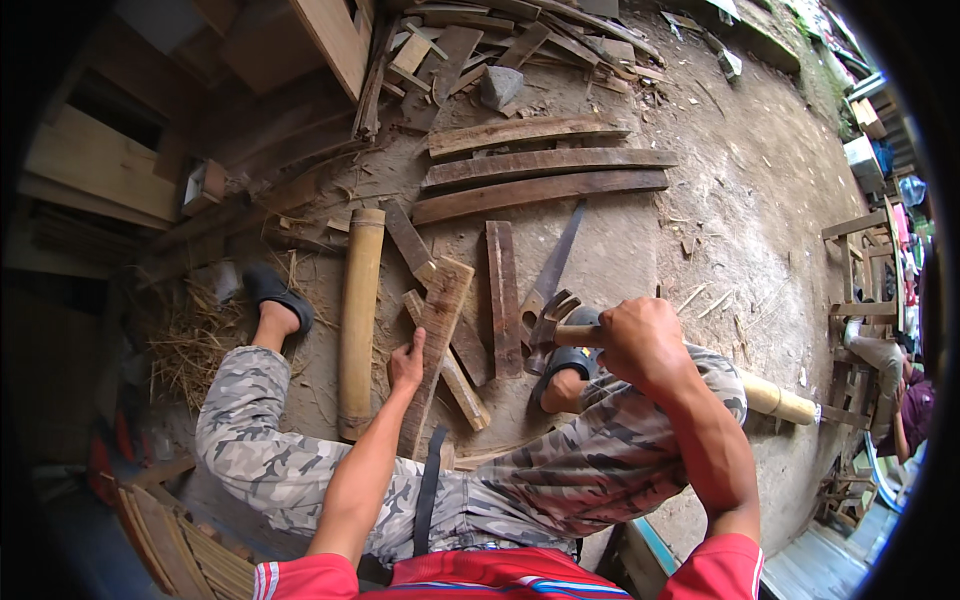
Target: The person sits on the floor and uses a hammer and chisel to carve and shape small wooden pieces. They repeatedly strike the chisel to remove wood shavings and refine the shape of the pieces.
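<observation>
My left hand point(407, 362) is closed around the edge of a rough brown wooden board point(447, 292), which slants up and away between my knees. A claw hammer point(547, 330) with a pale wooden handle is gripped in my right hand point(643, 338), over my right knee. Its metal head points left, apart from the board. Under and beside the board lie a narrow light strip of wood point(462, 391) and a dark plank point(407, 238). A shorter dark wood block point(504, 300) lies to their right. Past it rests a handsaw point(559, 255), its handle end near the hammer head.
A thick bamboo pole point(359, 320) lies to the left, near straw point(190, 350). Long planks point(545, 163) lie ahead, with a scrap wood pile point(500, 40) and a grey stone point(501, 87) beyond. Another bamboo piece point(775, 398) is right of my knee. A person point(905, 405) sits far right.
</observation>
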Motion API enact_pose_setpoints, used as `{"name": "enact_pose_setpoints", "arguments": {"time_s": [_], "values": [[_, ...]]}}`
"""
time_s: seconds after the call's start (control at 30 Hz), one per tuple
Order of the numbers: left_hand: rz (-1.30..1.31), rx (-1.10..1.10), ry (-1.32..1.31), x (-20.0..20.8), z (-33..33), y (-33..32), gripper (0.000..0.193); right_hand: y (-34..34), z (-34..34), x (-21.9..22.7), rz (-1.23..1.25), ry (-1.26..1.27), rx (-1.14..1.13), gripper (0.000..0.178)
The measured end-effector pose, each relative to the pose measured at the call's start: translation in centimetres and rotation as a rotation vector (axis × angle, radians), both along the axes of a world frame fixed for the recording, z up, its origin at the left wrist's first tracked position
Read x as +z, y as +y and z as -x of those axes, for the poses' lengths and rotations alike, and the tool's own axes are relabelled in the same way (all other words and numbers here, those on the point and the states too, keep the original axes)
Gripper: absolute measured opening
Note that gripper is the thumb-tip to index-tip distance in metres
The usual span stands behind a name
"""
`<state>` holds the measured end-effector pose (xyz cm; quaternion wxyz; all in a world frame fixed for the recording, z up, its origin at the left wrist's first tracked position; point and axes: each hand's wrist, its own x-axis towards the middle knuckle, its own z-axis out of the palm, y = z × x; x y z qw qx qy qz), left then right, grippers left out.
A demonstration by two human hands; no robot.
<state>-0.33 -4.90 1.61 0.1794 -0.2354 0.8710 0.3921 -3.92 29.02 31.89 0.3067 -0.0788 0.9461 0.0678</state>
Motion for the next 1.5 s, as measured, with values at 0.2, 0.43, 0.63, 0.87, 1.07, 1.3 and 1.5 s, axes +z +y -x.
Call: {"name": "enact_pose_setpoints", "arguments": {"time_s": [0.2, 0.43, 0.63, 0.87, 1.07, 1.3, 1.5], "values": [[0.033, -0.115, -0.156, -0.6, -3.5, 2.3, 0.090, 1.0, -0.9, -1.4, -0.037, 0.028, -0.010, 0.022], [0.099, -0.054, -0.396, -4.4, -4.6, -0.5, 0.083, 1.2, -2.0, -2.4, 0.015, 0.036, 0.038, 0.020], [0.070, -0.047, -0.378, -4.5, -3.7, -0.1, 0.069, 1.5, -3.2, -3.3, 0.049, 0.014, 0.008, 0.019], [-0.212, 0.128, -0.380, -6.3, -1.2, -0.1, 0.075, 0.7, -4.1, -3.6, 0.036, 0.013, 0.065, 0.022], [-0.100, 0.135, -0.420, -6.5, 1.4, 2.0, 0.090, 0.2, -4.1, -4.2, -0.009, -0.033, 0.093, 0.016], [-0.105, -0.009, -0.416, -6.2, 3.1, 1.8, 0.074, 0.7, -4.5, -5.6, -0.035, -0.043, 0.080, 0.020], [0.017, 0.072, -0.176, -6.2, 1.6, 2.8, 0.059, 0.2, -4.2, -4.7, -0.047, -0.042, 0.102, 0.018]]}}
